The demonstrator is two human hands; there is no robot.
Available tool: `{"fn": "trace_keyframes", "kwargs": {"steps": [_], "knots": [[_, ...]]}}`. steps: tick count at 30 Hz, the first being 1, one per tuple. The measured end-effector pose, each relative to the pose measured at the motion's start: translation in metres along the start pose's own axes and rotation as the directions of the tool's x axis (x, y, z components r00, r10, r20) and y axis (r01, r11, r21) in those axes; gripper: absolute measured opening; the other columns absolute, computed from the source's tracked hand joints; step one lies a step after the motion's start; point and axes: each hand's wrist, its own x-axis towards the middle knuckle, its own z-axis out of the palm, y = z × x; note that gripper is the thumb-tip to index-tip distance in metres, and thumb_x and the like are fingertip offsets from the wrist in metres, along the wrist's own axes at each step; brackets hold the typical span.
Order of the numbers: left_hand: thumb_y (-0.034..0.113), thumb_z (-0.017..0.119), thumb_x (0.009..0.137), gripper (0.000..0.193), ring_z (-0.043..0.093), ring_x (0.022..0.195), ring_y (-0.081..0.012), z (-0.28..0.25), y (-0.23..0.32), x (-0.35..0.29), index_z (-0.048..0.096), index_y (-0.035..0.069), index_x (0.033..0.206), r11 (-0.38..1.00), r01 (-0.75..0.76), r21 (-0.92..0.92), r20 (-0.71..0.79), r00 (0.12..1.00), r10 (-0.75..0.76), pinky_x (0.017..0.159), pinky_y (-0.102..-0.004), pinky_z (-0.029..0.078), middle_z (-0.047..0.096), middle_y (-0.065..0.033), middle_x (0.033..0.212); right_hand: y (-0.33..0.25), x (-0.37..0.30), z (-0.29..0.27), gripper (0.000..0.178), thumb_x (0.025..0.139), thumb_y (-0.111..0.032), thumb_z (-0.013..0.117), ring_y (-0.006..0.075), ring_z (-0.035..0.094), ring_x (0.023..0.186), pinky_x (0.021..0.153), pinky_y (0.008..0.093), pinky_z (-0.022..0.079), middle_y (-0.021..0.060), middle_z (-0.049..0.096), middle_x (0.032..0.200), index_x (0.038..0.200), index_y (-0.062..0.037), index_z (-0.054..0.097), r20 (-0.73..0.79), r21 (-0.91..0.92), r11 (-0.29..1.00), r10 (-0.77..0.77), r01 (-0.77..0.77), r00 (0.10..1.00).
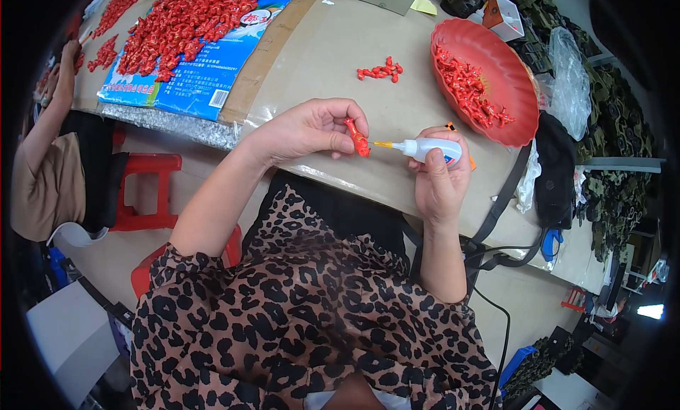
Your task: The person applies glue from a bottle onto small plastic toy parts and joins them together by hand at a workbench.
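Observation:
Between the thumb and fingers of my left hand [312,132] is a small glossy red figurine [358,138] with gold touches. My right hand [445,171] is wrapped round a white glue bottle [433,152] with a yellow nozzle tip [383,144]. That tip points left at the figurine, very close to it; whether they touch I cannot tell. Beyond my hands, a little cluster of red figurines [380,70] lies on the table. To the right of it, a red scalloped bowl [520,91] holds many more red figurines [464,81].
A large heap of red pieces [188,24] covers a blue printed sheet [173,91] at the far left. Another person's arm [60,91] reaches in there. A black bag [556,169] and clear plastic [569,84] lie at the right. Red stools [149,190] stand at the left.

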Motion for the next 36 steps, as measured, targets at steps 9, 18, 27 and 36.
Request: {"fn": "trace_keyframes", "kwargs": {"steps": [9,18,27,36], "knots": [[0.001,0.055,0.075,0.014,0.045,0.066,-0.0063,0.0002,0.0020,-0.0013,0.050,0.002,0.088,0.999,0.035,0.003,0.036,0.999,-0.035,0.058,-0.0177,0.039,0.055,-0.0039,0.081,-0.0002,-0.0008,-0.0019,0.022,0.079,-0.013,0.057,0.0104,0.048,0.067,0.059,0.0215,0.042,0.0077,0.048,0.087,0.091,-0.0015,0.043,0.033,-0.058,0.998,-0.027,0.028,0.999],[0.001,0.055,0.075,0.017,0.045,0.066,-0.0062,0.0007,0.0016,-0.0020,0.049,0.002,0.091,0.999,0.031,0.010,0.038,0.999,-0.031,0.058,-0.0175,0.039,0.054,-0.0038,0.082,-0.0016,-0.0012,0.0008,0.023,0.079,-0.014,0.058,0.0101,0.048,0.067,0.060,0.0214,0.042,0.0073,0.047,0.087,0.091,-0.0012,0.042,0.035,-0.100,0.994,-0.036,0.039,0.999],[0.001,0.055,0.075,0.015,0.045,0.066,-0.0059,0.0021,0.0034,-0.0024,0.049,0.003,0.089,0.999,0.038,0.013,0.036,0.999,-0.038,0.058,-0.0172,0.038,0.054,-0.0034,0.081,-0.0003,-0.0019,-0.0008,0.023,0.078,-0.013,0.058,0.0102,0.049,0.067,0.060,0.0214,0.042,0.0073,0.047,0.086,0.090,-0.0009,0.043,0.043,-0.148,0.987,-0.054,0.060,0.998],[0.002,0.055,0.076,0.014,0.047,0.069,-0.0059,0.0009,0.0017,-0.0029,0.049,0.003,0.088,1.000,0.015,0.017,0.024,1.000,-0.015,0.058,-0.0173,0.039,0.055,-0.0033,0.082,-0.0003,-0.0032,0.0001,0.022,0.078,-0.012,0.058,0.0103,0.049,0.066,0.060,0.0216,0.042,0.0076,0.047,0.085,0.089,-0.0009,0.042,0.040,-0.168,0.983,-0.065,0.071,0.997]]}}
